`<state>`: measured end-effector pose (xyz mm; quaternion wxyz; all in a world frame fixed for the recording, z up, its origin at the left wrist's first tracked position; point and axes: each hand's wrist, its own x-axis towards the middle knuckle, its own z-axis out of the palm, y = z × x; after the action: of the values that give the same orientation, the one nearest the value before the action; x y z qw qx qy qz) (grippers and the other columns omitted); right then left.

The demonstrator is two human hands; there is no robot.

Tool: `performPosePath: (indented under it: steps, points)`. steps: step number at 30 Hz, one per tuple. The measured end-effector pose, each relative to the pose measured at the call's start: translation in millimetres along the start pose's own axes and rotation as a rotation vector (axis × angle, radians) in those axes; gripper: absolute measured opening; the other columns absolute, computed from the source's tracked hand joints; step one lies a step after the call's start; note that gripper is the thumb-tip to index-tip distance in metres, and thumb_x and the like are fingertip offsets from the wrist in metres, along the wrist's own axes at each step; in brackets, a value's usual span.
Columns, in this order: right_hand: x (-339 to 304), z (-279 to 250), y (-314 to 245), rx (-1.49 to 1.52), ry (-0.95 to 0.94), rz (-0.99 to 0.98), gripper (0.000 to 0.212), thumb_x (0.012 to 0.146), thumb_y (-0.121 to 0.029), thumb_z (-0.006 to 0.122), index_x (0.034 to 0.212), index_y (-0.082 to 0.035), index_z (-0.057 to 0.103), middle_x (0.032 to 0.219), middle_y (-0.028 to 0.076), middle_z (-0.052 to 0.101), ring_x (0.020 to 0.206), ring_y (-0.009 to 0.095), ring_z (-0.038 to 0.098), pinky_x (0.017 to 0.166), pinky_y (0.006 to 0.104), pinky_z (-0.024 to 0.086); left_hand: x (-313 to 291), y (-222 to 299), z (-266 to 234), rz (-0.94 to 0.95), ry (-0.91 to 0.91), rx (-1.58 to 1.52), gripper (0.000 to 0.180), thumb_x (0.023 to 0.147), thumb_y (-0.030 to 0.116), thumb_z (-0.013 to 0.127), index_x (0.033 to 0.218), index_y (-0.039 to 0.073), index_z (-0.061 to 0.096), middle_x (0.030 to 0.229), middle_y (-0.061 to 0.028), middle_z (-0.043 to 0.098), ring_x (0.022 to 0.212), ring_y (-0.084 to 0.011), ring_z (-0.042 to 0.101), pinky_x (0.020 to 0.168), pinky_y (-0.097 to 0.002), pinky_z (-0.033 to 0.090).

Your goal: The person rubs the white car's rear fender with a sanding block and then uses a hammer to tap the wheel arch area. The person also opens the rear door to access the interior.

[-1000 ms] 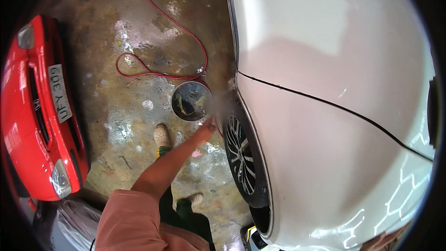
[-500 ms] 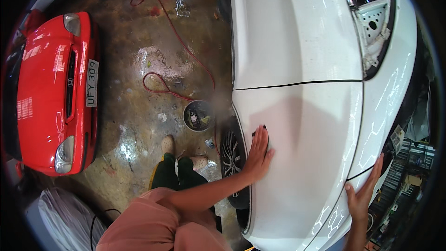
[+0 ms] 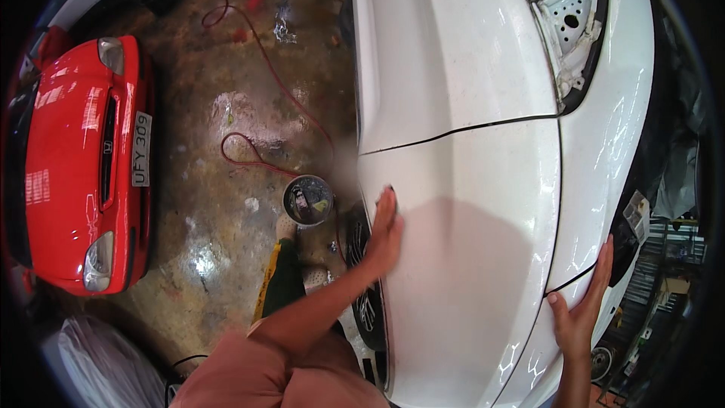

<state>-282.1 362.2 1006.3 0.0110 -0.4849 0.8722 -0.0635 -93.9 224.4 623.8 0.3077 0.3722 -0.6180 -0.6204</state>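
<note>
The white car's side panel (image 3: pixel 468 279) lies in front of me, with a dark seam between it and the door. My left hand (image 3: pixel 387 238) presses on the panel near the wheel-side edge, fingers together over a small dark piece, like sandpaper. Only its dark edges (image 3: pixel 391 190) show past the fingertips; the rest is hidden. Further right, my right hand (image 3: pixel 581 310) rests on the car body by a gap between panels. Its fingers are stretched and the thumb stands apart, with nothing held.
A black-spoked wheel (image 3: pixel 366 298) sits below the panel. Beside it on the wet floor stands a round bucket (image 3: pixel 287 211) with things inside. A red hose (image 3: pixel 276 79) curls across the floor. A red car (image 3: pixel 72 151) stands at left; shelving (image 3: pixel 668 287) lies far right.
My left hand has slid over the panel toward its wheel-side edge and the door seam, the dark piece moving with it. My right hand keeps its place; the view has shifted.
</note>
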Motion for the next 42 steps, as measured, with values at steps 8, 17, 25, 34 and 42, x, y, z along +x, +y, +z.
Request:
performPosePath:
  steps: [8,17,25,34,42]
  points:
    - [11,-4,-6,0.018,0.013,-0.061,0.107,0.081,-0.044,0.079,0.167,-0.015,0.021,0.170,0.023,0.018,0.157,0.044,0.020,0.124,0.0607,0.023,108,-60,-35,-0.211,0.073,-0.226,0.070,0.113,0.042,0.035,0.163,-0.004,0.020,0.173,-0.0194,0.017,0.161,-0.0270,0.014,0.130,-0.0342,0.010]
    - [3,-2,-1,0.027,0.040,-0.021,0.110,0.082,-0.057,0.077,0.166,-0.013,0.023,0.171,0.022,0.019,0.157,0.042,0.021,0.125,0.0572,0.022,88,-28,-28,0.031,-0.060,-0.119,0.068,0.112,0.039,0.035,0.164,-0.001,0.019,0.174,-0.0174,0.015,0.161,-0.0310,0.012,0.130,-0.0379,0.009]
    - [-8,3,1,0.058,0.055,0.028,0.105,0.084,-0.053,0.076,0.166,-0.010,0.025,0.170,0.022,0.021,0.158,0.040,0.021,0.126,0.0562,0.021,86,19,-17,0.156,-0.138,0.020,0.065,0.113,0.036,0.035,0.165,0.001,0.019,0.174,-0.0157,0.016,0.162,-0.0269,0.010,0.130,-0.0383,0.009]
    - [1,5,-3,0.098,0.060,-0.029,0.099,0.086,-0.042,0.076,0.165,-0.009,0.025,0.171,0.021,0.021,0.158,0.039,0.022,0.127,0.0525,0.018,59,-7,-4,0.092,0.014,0.064,0.070,0.112,0.035,0.039,0.166,0.000,0.011,0.174,-0.0211,0.008,0.162,-0.0327,0.006,0.130,-0.0432,0.007]
    - [12,2,-13,0.131,0.059,-0.114,0.096,0.090,-0.037,0.075,0.165,-0.005,0.025,0.171,0.023,0.020,0.158,0.039,0.021,0.127,0.0506,0.016,94,-62,-33,-0.213,0.108,-0.201,0.072,0.112,0.041,0.040,0.163,-0.005,0.017,0.174,-0.0200,0.013,0.162,-0.0285,0.009,0.130,-0.0349,0.008]
